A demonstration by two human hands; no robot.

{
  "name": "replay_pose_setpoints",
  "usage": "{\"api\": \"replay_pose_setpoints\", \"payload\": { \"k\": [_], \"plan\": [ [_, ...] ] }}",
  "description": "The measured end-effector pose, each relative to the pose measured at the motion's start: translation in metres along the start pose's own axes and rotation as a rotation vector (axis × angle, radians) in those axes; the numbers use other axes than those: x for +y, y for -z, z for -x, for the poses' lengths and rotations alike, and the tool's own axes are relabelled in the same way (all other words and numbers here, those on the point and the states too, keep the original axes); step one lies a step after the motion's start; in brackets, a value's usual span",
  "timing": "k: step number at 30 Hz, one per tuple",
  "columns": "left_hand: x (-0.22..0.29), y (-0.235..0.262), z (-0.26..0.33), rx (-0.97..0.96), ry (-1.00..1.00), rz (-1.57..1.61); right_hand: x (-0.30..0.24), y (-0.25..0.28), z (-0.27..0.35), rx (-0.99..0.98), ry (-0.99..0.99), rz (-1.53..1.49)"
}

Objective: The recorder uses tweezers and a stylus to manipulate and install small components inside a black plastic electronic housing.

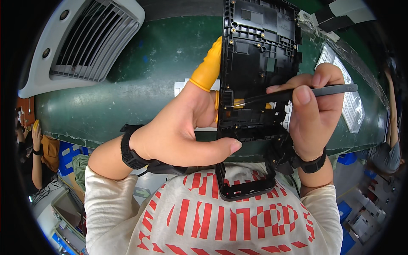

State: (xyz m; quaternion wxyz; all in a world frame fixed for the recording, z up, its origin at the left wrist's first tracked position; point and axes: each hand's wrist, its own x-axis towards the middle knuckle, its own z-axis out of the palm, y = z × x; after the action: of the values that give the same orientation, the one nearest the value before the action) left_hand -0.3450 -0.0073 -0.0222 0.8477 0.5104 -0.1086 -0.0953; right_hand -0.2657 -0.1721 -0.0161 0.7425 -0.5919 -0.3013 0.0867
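In front of me, a black plastic housing (259, 46) with ribs and small brass inserts stands raised over the bench, a frame-like opening at its lower end. My left hand (178, 131) is closed on its left side, the thumb across the near part and other fingers behind. Yellow finger cots (206, 70) cover some of those fingers. Black tweezers (329, 90) are pinched in my right hand (318, 117). Their thin metal tips reach the housing's left inner edge, by a small raised part; whether they grip anything there cannot be made out.
A white machine with a slatted grille (91, 40) stands at the far left of the green bench top (165, 51). A white keyboard (352, 104) lies to the right. Another person's hand (37, 138) shows at the left rim, another person (384, 157) at the right.
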Motion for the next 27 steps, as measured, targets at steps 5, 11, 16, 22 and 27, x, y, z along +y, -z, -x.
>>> {"api": "replay_pose_setpoints", "payload": {
  "k": [5,11,16,22,27],
  "plan": [
    [-0.0007,0.0004,-0.0002,-0.002,-0.006,-0.015,0.0006,-0.0005,0.0008,0.004,-0.005,0.007],
    [-0.0005,-0.0011,0.0003,0.014,-0.006,-0.010,-0.0007,-0.0031,0.0012,0.027,-0.039,0.009],
    [-0.0013,-0.0013,0.0006,0.012,-0.010,0.018,0.0009,-0.0016,0.0004,0.000,-0.011,0.015],
    [-0.0006,-0.0042,0.0011,0.069,0.017,0.062,0.0008,-0.0032,0.0007,0.010,-0.021,0.010],
    [-0.0017,-0.0053,-0.0009,0.116,0.022,0.102,0.0023,-0.0034,0.0007,0.002,-0.031,0.017]
  ]
}}
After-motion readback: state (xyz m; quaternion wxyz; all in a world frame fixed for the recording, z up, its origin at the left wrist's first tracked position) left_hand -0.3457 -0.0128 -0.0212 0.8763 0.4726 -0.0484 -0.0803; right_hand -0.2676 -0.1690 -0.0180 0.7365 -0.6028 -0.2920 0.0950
